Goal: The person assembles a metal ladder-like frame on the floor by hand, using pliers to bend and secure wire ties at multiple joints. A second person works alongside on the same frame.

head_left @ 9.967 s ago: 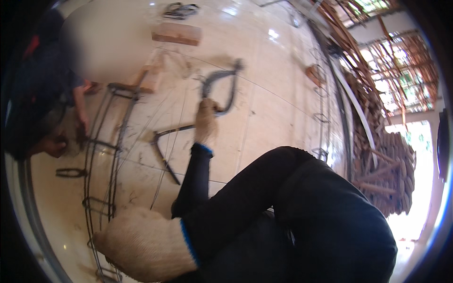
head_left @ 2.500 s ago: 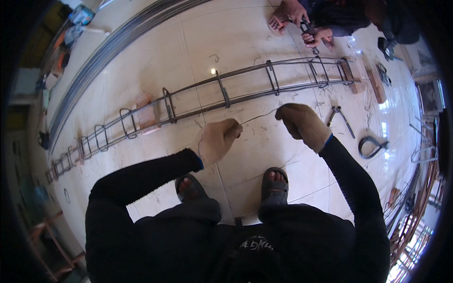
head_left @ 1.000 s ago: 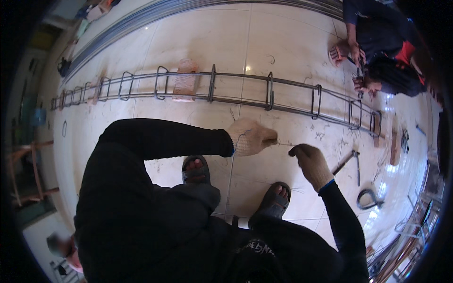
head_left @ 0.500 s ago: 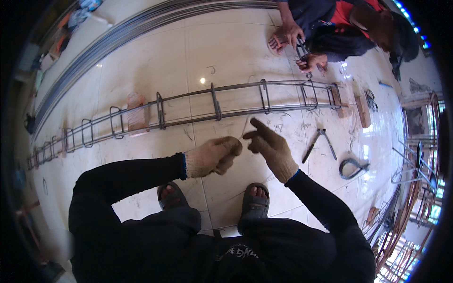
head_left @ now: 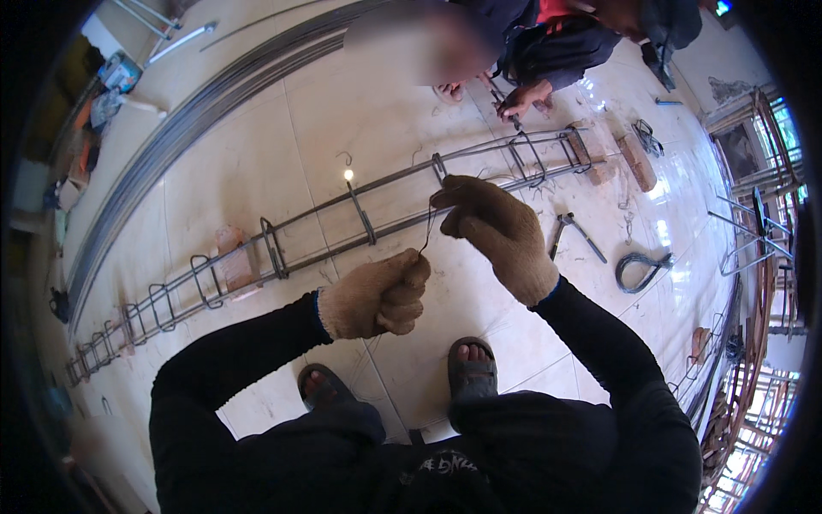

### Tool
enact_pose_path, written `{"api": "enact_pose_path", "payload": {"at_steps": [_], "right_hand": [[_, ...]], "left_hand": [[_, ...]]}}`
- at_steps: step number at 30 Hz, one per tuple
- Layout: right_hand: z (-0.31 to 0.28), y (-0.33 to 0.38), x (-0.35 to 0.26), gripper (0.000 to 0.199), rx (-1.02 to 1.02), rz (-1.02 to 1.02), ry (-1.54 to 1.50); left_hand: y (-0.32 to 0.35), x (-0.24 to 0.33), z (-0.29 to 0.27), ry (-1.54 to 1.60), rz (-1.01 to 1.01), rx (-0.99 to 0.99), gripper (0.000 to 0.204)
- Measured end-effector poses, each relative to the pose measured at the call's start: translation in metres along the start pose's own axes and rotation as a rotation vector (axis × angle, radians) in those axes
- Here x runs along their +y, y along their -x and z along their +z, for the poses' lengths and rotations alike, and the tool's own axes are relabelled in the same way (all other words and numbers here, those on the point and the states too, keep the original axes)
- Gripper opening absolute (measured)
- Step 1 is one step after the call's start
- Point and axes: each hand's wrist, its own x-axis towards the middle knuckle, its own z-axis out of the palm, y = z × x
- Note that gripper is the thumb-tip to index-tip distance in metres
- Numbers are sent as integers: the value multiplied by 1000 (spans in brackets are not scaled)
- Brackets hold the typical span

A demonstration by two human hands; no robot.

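A thin, dark piece of tie wire (head_left: 427, 224) stretches between my two gloved hands, above the floor in front of the rebar cage. My left hand (head_left: 377, 295), in a tan knit glove, is closed with the wire's lower end pinched at its thumb and forefinger. My right hand (head_left: 499, 236), gloved alike, has its fingers curled at the upper end of the wire, partly over the cage. The long rebar cage (head_left: 360, 212) with square stirrups runs from lower left to upper right, propped on bricks (head_left: 235, 257).
Pincers (head_left: 586, 238) and a coil of wire (head_left: 638, 272) lie to the right. Long steel bars (head_left: 171, 146) lie at the far left. Another person (head_left: 561, 51) crouches beyond the cage, a hand (head_left: 524, 100) on a tool near it. A brick (head_left: 635, 163) lies beyond the cage's right end.
My right hand has risen slightly and its fingers have curled in at the wire's upper end. The wire shows more plainly between my hands. The view has turned, tilting the cage.
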Motion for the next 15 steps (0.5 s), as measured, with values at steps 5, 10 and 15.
{"api": "enact_pose_path", "payload": {"at_steps": [5, 10, 15], "right_hand": [[6, 5, -12, 49, 17, 99, -148], [9, 12, -24, 34, 74, 151, -116], [14, 22, -11, 23, 415, 24, 119]], "left_hand": [[-2, -10, -8, 39, -9, -147, 45], [-2, -7, 13, -112, -12, -18, 42], [-17, -10, 44, -1128, 347, 576, 34]]}}
